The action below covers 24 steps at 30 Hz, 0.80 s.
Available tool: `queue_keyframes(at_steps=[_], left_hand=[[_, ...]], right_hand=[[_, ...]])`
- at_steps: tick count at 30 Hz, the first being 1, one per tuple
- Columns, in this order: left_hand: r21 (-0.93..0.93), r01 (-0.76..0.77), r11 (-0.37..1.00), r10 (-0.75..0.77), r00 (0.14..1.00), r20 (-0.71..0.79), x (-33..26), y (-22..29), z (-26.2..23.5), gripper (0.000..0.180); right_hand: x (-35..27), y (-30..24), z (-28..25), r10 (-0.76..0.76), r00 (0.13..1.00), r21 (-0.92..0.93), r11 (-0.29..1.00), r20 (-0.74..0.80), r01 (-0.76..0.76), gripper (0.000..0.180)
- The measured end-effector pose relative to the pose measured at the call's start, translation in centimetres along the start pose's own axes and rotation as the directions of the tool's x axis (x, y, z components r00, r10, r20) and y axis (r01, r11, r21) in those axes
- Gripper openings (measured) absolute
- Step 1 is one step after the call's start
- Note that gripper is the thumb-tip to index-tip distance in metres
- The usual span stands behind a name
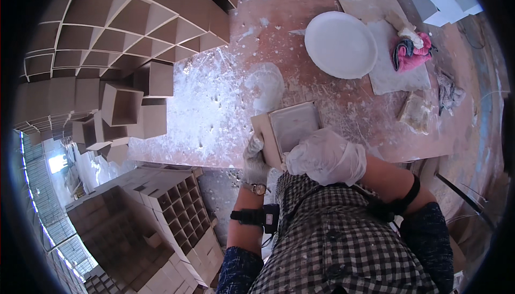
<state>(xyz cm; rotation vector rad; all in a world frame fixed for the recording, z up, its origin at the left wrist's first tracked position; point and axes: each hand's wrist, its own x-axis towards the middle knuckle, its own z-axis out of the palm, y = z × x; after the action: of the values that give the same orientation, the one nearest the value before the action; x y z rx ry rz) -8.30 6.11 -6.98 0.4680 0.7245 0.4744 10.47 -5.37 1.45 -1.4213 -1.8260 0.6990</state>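
Observation:
A small brown cardboard box (295, 125) is tilted in front of me at the near edge of the table, its open side facing up with a greyish inside showing. My left hand (255, 160), in a whitish glove, grips the box's left wall. Over the box's near right corner, my right hand (326, 157) is closed in a loose, translucent plastic glove. Its fingertips press at the near edge and are partly hidden. Beyond the box, a round white dish (340, 44) lies on the table.
The reddish table (214, 111) is smeared with white residue. Stacked cardboard boxes (123, 26) stand on the left, with several loose ones (122, 105) nearer. A pink and grey cloth (413, 52), a rag (449, 91) and a stained block (416, 112) lie right. More boxes (185, 205) stand below left.

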Motion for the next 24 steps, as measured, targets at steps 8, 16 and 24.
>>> queue_keyframes(at_steps=[8, 16, 24], left_hand=[[0.041, 0.011, 0.999, -0.01, 1.0, -0.025, 0.2, 0.4, -0.2, 0.064], [0.0, 0.068, 0.998, -0.067, 0.993, 0.093, 0.5, 0.9, 0.7, 0.067], [0.019, 0.048, 0.999, -0.049, 0.998, 0.028, 0.5, 0.7, 0.1, 0.067]], right_hand=[[-0.2, 0.4, -4.3, 0.141, 0.899, -0.344, 0.939, 0.414, 0.012, 0.01], [1.5, -1.1, -1.6, -0.058, 0.992, -0.275, 0.958, 0.11, 0.086, 0.016], [-1.0, 0.7, -3.3, 0.078, 0.937, -0.349, 0.936, 0.341, 0.049, 0.012]])
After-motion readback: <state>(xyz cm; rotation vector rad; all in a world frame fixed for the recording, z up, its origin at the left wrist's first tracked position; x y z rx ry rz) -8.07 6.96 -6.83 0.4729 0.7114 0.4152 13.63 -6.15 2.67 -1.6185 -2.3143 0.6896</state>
